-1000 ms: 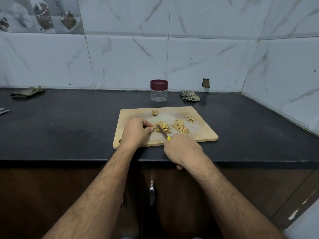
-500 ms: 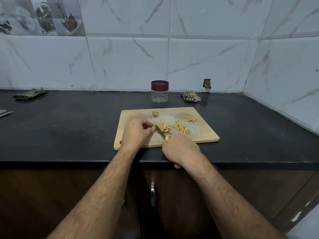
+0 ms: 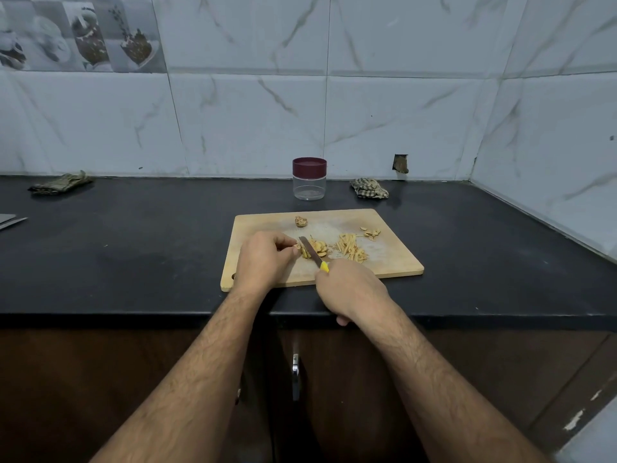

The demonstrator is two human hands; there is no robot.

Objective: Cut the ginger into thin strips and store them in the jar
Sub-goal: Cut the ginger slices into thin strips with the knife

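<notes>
A wooden cutting board lies on the black counter. My left hand pinches a small piece of ginger at its fingertips. My right hand grips a yellow-handled knife, whose blade lies across the ginger slices just right of my left fingertips. A pile of thin ginger strips lies to the right. A ginger knob and some peel scraps sit nearer the board's far edge. The clear jar, with a maroon lid on it, stands behind the board.
A checked cloth lies by the wall right of the jar. Another folded cloth lies at the far left. A metal object pokes in at the left edge. The tiled wall corner closes the right side.
The knife blade has shifted left along the ginger slices, toward my left fingertips. My left hand has stayed in place.
</notes>
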